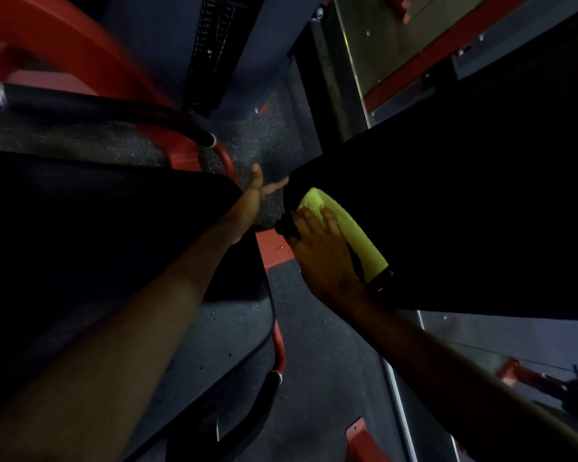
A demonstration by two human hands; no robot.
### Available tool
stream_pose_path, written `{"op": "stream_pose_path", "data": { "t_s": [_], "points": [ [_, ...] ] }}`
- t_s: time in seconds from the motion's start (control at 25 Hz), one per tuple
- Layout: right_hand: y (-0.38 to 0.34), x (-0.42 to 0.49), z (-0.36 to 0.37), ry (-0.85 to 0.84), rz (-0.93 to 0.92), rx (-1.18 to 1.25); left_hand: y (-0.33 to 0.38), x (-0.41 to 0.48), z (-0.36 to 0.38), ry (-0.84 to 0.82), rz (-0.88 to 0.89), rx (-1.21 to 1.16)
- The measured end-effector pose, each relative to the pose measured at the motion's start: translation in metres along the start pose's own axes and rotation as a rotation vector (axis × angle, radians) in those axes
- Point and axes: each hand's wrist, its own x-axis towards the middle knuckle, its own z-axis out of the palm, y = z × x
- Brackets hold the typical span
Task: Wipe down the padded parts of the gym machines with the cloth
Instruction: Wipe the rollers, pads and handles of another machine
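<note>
- Yellow-green cloth (347, 231) lies mid-frame, on the black pad's (464, 211) 9 o'clock corner.
- Right hand (317, 248): fingers (329, 218) spread, pressing the cloth; left hand (256, 198) open-fingered at the pad's edge.
- Risk: uneven pressure could slide the cloth off the corner.

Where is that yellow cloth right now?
Head view, just right of centre: the yellow cloth lies on the corner of the large black pad, under the right hand; the left hand is close on its left.

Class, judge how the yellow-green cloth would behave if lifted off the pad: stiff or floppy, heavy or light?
Probably floppy: the cloth follows the curve of the black pad. Likely light: it looks thin under the right hand.
</note>
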Motion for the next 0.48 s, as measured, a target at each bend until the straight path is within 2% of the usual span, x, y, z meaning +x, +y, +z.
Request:
{"op": "stream_pose_path", "data": {
  "t_s": [0.08,0.24,0.44,0.48],
  "points": [
    [-0.003,0.001,-0.003,0.031,-0.002,0.027,0.001,0.001,0.002,0.039,0.032,0.061],
    [-0.01,0.022,-0.006,0.066,0.022,0.051,-0.005,-0.002,0.006,0.006,0.086,0.148],
    [-0.013,-0.049,0.019,-0.107,-0.006,0.037,-0.009,0.0,0.003,-0.014,0.191,0.304],
    [-0.013,-0.054,0.02,-0.091,0.002,0.024,-0.012,-0.001,0.006,-0.005,0.216,0.359]
  ]
}}
